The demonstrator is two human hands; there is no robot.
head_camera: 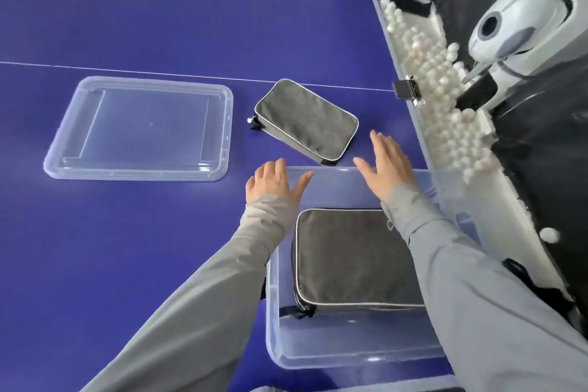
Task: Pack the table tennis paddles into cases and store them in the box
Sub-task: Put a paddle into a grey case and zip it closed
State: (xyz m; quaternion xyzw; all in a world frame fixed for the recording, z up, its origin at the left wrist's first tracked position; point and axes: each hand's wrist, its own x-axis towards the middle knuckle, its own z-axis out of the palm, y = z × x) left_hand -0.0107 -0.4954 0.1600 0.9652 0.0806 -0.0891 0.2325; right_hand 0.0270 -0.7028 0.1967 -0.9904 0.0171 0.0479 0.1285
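A clear plastic box (318, 356) stands on the blue table at the lower middle. One grey zipped paddle case (346, 261) lies flat inside it. A second grey case (305, 121) lies closed on the table just beyond the box's far rim. My left hand (273, 183) is spread flat with straight fingers over the box's far left corner. My right hand (386, 165) is stretched out, palm down, above the far rim, a little short of the second case. Both hands hold nothing. No bare paddle is in view.
The box's clear lid (63, 165) lies upside down on the table at the left. Along the table's right edge runs a white trough full of several white balls (445, 86), with a ball-feeding machine (515, 29) behind it. A black clip (407, 89) sits on that edge.
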